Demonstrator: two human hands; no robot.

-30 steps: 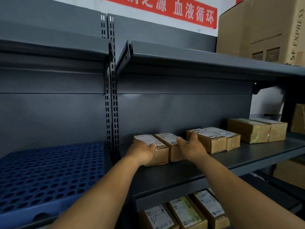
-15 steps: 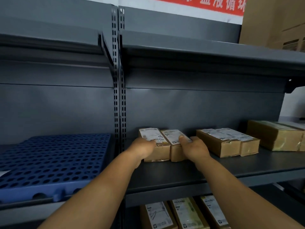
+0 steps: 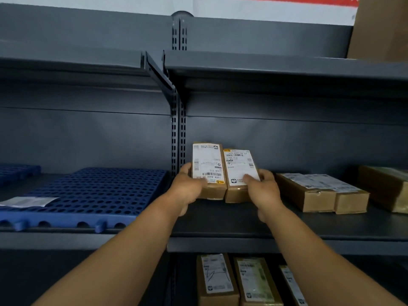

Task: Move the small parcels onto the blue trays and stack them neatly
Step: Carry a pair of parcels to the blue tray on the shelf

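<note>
While both arms reach forward to the grey shelf point(image 3: 287, 226), each hand holds one of two small parcels side by side. Left hand point(image 3: 187, 191): grip closed round the near left edge of the left parcel point(image 3: 207, 166), thumb on its white label. Right hand point(image 3: 262, 191): grip closed round the near right corner of the right parcel point(image 3: 239, 168), thumb on the label. Both parcels are tilted, far ends raised, labels facing the camera; their long sides touch. Whether their near ends rest on the shelf cannot be told.

Blue tray point(image 3: 92, 193): perforated, lying on the shelf bay to the left, beyond the slotted upright point(image 3: 177, 138). A white label or sheet point(image 3: 28, 200) lies on its near left part. A second blue tray point(image 3: 17, 172) shows at the far left edge.

To the right on the same shelf lies a pair of brown parcels point(image 3: 320, 193), near the held pair but apart from it, with a larger taped parcel point(image 3: 386, 186) beyond. Three labelled parcels point(image 3: 247, 281) lie on the shelf below.
</note>
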